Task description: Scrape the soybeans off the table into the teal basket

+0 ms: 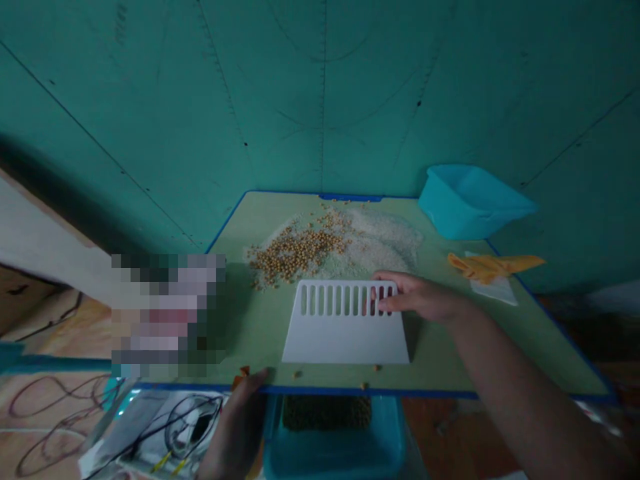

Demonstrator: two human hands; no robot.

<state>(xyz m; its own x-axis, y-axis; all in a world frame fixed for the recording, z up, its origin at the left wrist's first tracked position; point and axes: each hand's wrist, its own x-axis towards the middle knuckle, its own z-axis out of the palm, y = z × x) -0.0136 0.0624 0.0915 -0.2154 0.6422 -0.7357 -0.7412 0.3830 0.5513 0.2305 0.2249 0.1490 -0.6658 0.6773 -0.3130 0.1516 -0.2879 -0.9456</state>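
My right hand [411, 293] grips the upper right corner of a white slotted plate [345, 340], its fingers around the slots at that end. The plate stands tilted on the pale green tabletop [525, 347], wide side toward me. Just beyond it lie yellow-brown round beans [295, 253], partly mixed with a spread of fine white grains [387, 237]. My left hand [245, 407] holds the table's blue front edge, thumb on top and the other fingers mostly hidden. A small orange-brown piece [244, 371] is beside that thumb.
At the back right sits a turquoise container [450, 210], with an orange cloth [483, 267] nearer to me. Below the front edge is a blue tub [335, 453] with dark contents. Cables [193, 423] lie in a box at lower left. A green wall [320, 100] rises behind.
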